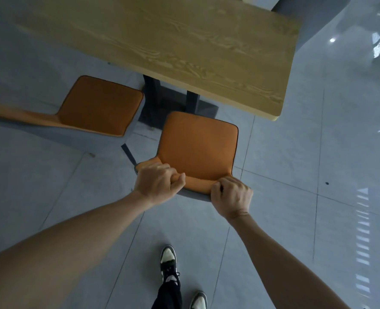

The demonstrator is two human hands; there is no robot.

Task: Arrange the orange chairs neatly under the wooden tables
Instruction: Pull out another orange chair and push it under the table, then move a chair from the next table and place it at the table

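An orange chair (pixel 198 146) with a padded seat stands just in front of the near edge of the wooden table (pixel 184 47), its seat fully outside the tabletop. My left hand (pixel 159 180) grips the left end of its backrest top. My right hand (pixel 232 196) grips the right end. A second orange chair (pixel 97 105) stands to the left, angled, its seat beside the table's dark pedestal base (pixel 162 101) and also outside the tabletop.
Grey glossy floor tiles (pixel 295 208) spread all around, with window reflections at the right. My two feet in dark and white shoes (pixel 169 259) stand below the held chair. A grey curved shape (pixel 313 16) sits behind the table's far right corner.
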